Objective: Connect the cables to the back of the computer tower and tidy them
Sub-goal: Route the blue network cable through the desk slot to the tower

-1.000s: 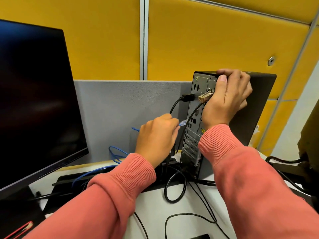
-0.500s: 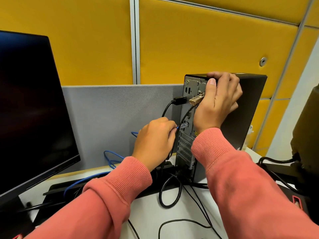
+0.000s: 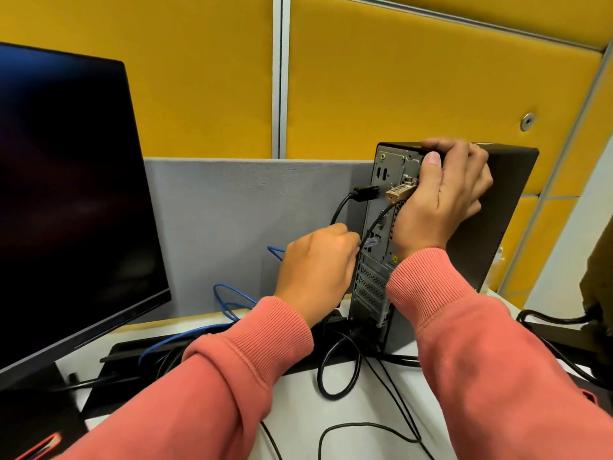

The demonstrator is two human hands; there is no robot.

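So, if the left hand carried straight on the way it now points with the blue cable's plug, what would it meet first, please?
Most likely the rear panel of the computer tower: the left hand holds the clear plug right at it, though depth is unclear.

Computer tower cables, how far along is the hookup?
Done: a black cable sits plugged into the computer tower rear panel. In hand: the left hand brings the blue network cable's clear plug up to a port while the right hand steadies the tower. Left: seating that plug and tidying the loose black cables on the desk.
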